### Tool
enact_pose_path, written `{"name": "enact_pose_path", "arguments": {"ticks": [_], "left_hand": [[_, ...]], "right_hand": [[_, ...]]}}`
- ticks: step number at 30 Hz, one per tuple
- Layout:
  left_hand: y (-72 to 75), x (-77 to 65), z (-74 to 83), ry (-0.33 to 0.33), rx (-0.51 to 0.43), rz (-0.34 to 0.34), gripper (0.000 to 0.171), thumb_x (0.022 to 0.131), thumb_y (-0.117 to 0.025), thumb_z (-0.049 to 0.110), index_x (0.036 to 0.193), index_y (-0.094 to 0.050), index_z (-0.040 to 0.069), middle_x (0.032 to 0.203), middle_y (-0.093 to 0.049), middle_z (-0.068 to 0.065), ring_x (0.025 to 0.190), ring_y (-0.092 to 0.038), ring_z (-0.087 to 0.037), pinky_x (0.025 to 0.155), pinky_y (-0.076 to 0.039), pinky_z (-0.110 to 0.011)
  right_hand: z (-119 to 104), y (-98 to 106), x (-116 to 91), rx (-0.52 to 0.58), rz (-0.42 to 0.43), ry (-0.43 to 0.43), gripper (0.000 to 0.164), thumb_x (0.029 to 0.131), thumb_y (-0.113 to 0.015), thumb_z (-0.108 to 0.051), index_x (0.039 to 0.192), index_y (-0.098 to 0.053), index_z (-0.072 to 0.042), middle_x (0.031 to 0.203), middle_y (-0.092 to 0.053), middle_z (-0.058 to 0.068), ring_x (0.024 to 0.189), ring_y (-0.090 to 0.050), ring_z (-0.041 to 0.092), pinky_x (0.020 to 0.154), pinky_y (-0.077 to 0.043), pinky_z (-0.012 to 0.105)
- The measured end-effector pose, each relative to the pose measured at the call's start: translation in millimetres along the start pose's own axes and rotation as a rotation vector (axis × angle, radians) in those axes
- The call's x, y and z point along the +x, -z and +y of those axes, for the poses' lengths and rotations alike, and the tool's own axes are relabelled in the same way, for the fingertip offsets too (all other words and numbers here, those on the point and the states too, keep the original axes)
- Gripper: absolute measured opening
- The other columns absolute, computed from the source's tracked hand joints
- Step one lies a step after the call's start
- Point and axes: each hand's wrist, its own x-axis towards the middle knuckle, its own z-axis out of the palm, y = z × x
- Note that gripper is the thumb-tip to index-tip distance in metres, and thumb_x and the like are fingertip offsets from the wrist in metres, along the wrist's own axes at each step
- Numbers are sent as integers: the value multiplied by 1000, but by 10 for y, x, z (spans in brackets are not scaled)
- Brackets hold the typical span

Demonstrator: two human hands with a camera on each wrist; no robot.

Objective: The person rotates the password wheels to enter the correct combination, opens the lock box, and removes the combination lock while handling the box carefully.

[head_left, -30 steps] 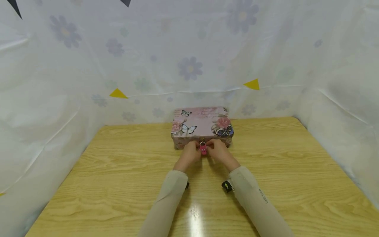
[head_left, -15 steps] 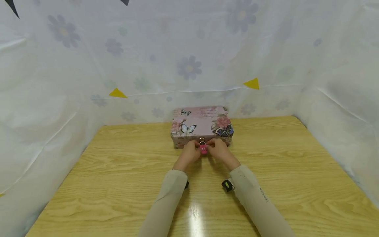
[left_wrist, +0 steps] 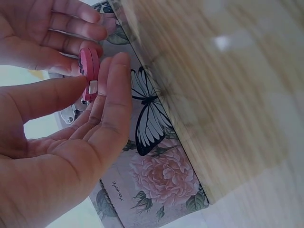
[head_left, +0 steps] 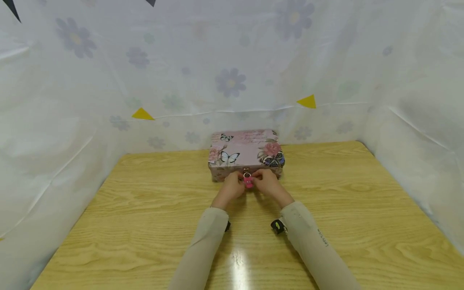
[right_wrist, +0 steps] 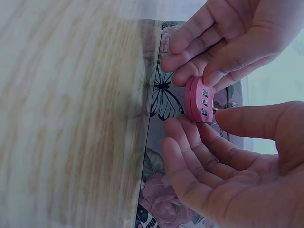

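Note:
A pink combination padlock (head_left: 248,182) with a metal shackle hangs at the front clasp of a pink box (head_left: 250,150) printed with butterflies and roses. My left hand (head_left: 233,186) pinches its left side, the thumb against the body in the left wrist view. From the other side my right hand (head_left: 270,185) pinches it, thumb near the shackle and fingers behind the body. Three number dials show on the padlock (right_wrist: 199,100) in the right wrist view. The box lid is down.
The box stands at the back of a wood-grain table (head_left: 152,225), close to a pale flowered curtain (head_left: 174,80). Curtain also hangs along the left and right sides. Yellow triangles (head_left: 307,101) mark the back curtain.
The padlock's lower end tips slightly between the fingers. Both hands stay at it, and the whole head view shifts a little.

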Motion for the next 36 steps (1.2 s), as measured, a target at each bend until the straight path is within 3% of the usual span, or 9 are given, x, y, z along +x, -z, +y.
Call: {"name": "enact_pose_path", "arguments": {"ticks": [10,20,27,36], "left_hand": [[22,11,9,13,-43,-22,25,87,-54,-4,111,-59,-9,99,-64,-19,79,-57,-23,66,-46,-29],[21,2,20,37,-107,-38,24,89,-53,-3,112,-57,-10,86,-66,-16,73,-65,-22,61,-46,-25],[19,-7,21,32,-134,-38,28,87,-50,-6,113,-56,-12,88,-65,-18,71,-67,-24,61,-47,-24],[39,-13,34,54,-163,-52,29,86,-50,-8,114,-55,-12,84,-64,-18,70,-66,-23,60,-47,-24]], "right_hand": [[28,-37,45,55,-45,-42,22,94,-56,-5,104,-64,13,98,-66,22,84,-62,26,71,-51,33],[41,-88,70,317,-142,-201,32,100,-48,-6,122,-51,16,112,-60,28,99,-63,37,82,-53,40],[70,-134,93,443,-147,-236,32,99,-46,-4,121,-50,19,107,-61,27,88,-64,26,81,-54,38],[86,-190,102,527,-147,-237,29,98,-47,-3,115,-53,20,87,-65,13,73,-61,12,73,-56,32]]}}
